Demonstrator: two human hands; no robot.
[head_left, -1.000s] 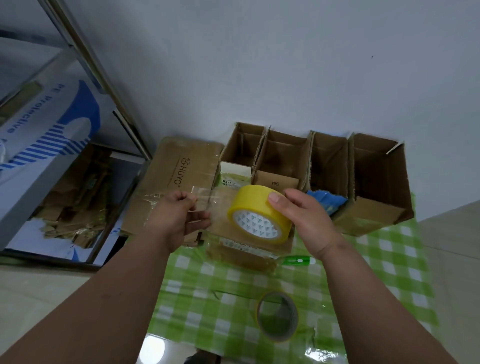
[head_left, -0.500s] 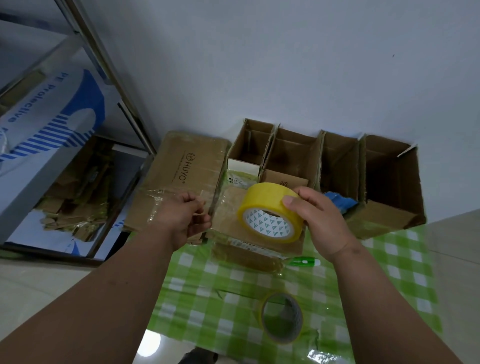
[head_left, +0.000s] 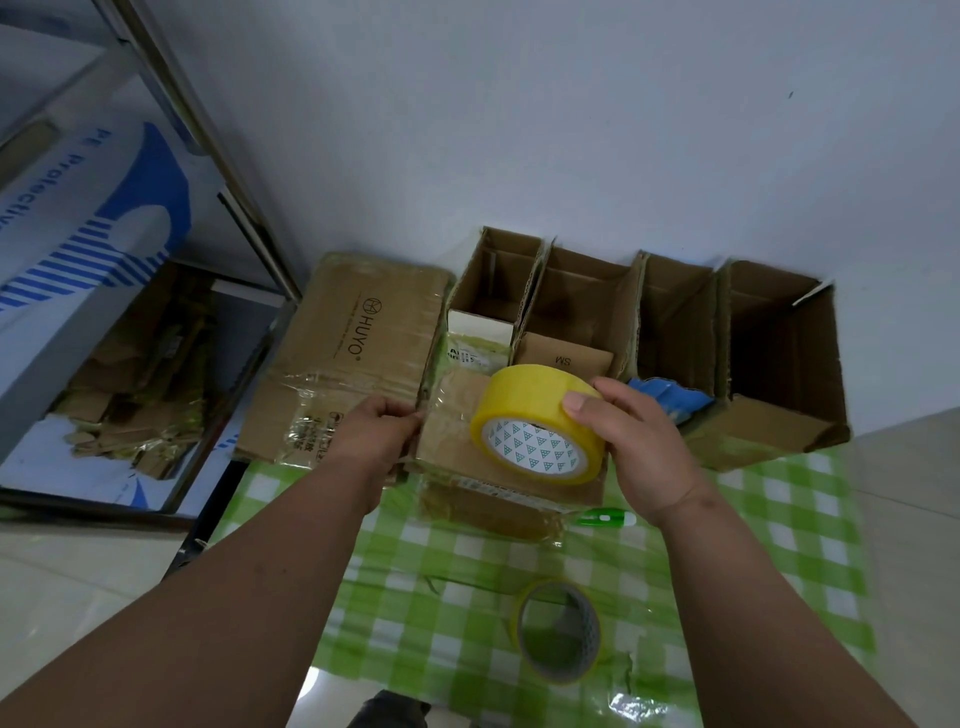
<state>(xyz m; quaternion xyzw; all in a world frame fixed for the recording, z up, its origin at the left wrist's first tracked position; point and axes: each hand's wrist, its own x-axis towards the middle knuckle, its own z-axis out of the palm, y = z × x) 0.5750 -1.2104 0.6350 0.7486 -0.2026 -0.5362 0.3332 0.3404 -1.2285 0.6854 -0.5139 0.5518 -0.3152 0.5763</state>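
off the table's left edge stands a metal rack (head_left: 208, 156) with a blue and white carton (head_left: 78, 244) on it. at the table's far left corner lies a flattened carton (head_left: 358, 343) printed huyo, its near end glossy with old tape.

the left hand (head_left: 384, 431) is curled. thumb and fingertips meet at the left top edge of the small box (head_left: 457, 441), and they seem to pinch the free end of a clear strip of tape (head_left: 449, 413) there. the box sits near the middle of the green checked table (head_left: 779, 519), just in front of the far row of cartons.

the strip runs left to right over the box top to the yellow tape roll (head_left: 535, 421). the roll is held just above the right half of the box, its patterned core facing the person. the right hand (head_left: 639, 447) grips it from the right, thumb on the outer band and fingers wrapped behind.

so the line of the tape lies across the box. the left hand anchors the left end and the right hand, the nearer one to the roll, would carry it on to the right and down over that edge.

past the right hand a blue packet (head_left: 670, 402) sits at the mouth of the open cartons (head_left: 779, 364) along the far edge. a green cutter (head_left: 605, 518) lies just in front of the box, and a nearly spent roll (head_left: 558, 631) lies by the near edge.
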